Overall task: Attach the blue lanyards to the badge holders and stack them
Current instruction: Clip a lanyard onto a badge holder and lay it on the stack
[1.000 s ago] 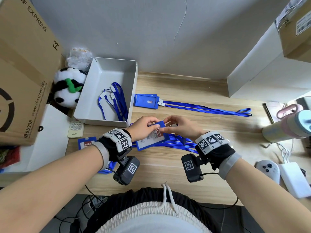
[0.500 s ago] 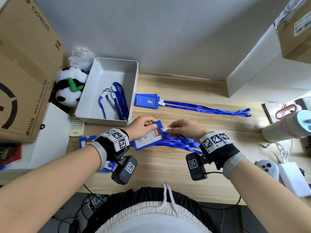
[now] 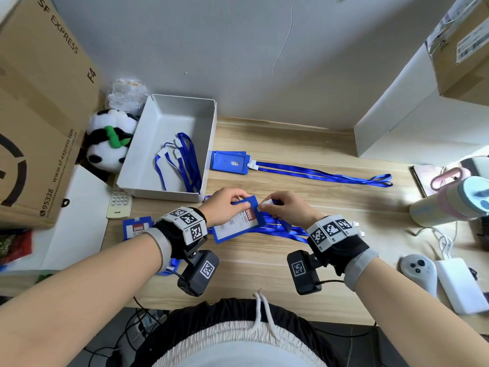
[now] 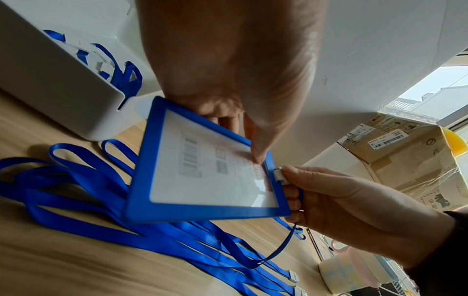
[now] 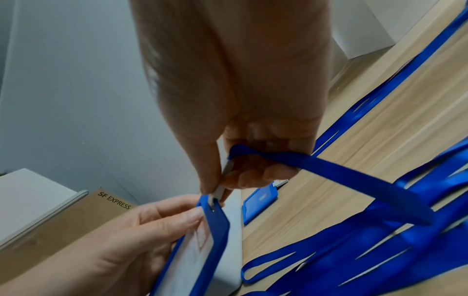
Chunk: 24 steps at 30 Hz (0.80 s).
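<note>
My left hand (image 3: 225, 205) grips a blue badge holder (image 3: 239, 221) with a white card, held tilted just above the desk. My right hand (image 3: 284, 207) pinches the white clip (image 4: 279, 176) of a blue lanyard (image 5: 341, 176) against the holder's top edge (image 5: 212, 208). That lanyard trails down to a pile of loose lanyards (image 3: 280, 230) under both hands. A finished holder with its lanyard (image 3: 230, 162) lies further back. Another holder (image 3: 137, 230) lies at the left, partly hidden by my left wrist.
A white tray (image 3: 137, 165) holding more lanyards stands at the back left, beside a plush panda (image 3: 108, 144) and a remote (image 3: 119, 202). A big cardboard box (image 3: 34, 115) fills the left. A bottle (image 3: 447, 205), a controller (image 3: 418, 268) and a charger (image 3: 460, 284) sit at the right.
The right hand has brought the lanyard clip from a small gap up against the holder's top edge. The left hand has turned the holder slightly and kept its grip.
</note>
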{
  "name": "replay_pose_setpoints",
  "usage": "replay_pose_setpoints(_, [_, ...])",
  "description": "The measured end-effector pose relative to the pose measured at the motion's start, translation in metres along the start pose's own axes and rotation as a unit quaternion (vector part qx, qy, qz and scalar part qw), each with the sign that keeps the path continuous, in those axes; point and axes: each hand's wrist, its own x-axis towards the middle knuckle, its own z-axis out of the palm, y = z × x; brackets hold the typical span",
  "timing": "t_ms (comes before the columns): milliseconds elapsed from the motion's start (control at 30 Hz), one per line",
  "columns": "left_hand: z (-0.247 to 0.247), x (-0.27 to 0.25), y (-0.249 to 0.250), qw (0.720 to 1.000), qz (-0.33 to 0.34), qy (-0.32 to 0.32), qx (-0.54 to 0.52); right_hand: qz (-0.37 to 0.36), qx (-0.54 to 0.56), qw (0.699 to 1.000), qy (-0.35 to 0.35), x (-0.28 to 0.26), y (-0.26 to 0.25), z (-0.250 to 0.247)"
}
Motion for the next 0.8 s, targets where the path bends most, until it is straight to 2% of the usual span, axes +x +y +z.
replay_pose_setpoints(100, [-0.001, 0.000, 0.000, 1.000, -0.002, -0.008, -0.009, -0.005, 0.001, 1.000, 0.014, 0.000, 0.003, -0.002])
replay_pose_setpoints(200, [-0.002, -0.001, -0.001, 0.999, -0.005, -0.024, -0.026, -0.009, 0.027, 0.998, 0.057, 0.001, 0.007, -0.004])
replay_pose_setpoints(300, [-0.005, -0.003, -0.004, 0.998, -0.026, -0.019, -0.053, 0.008, 0.077, 0.991, 0.112, 0.004, 0.011, -0.010])
replay_pose_setpoints(367, [-0.007, -0.002, -0.006, 0.994, -0.060, -0.013, -0.095, 0.021, 0.091, 0.988, 0.122, 0.005, 0.015, -0.013])
replay_pose_setpoints(500, [-0.008, 0.001, 0.001, 0.952, -0.127, 0.060, -0.271, 0.022, 0.120, 0.985, 0.120, 0.004, 0.021, -0.015])
replay_pose_setpoints(600, [-0.010, 0.003, 0.009, 0.935, -0.122, 0.091, -0.320, 0.016, 0.127, 0.985, 0.112, 0.004, 0.022, -0.014])
replay_pose_setpoints(667, [-0.011, 0.002, 0.013, 0.934, -0.120, 0.086, -0.326, 0.006, 0.117, 0.986, 0.121, 0.004, 0.022, -0.013])
replay_pose_setpoints(800, [-0.010, 0.000, 0.014, 0.930, -0.120, 0.032, -0.346, -0.007, 0.121, 0.981, 0.151, 0.005, 0.024, -0.015])
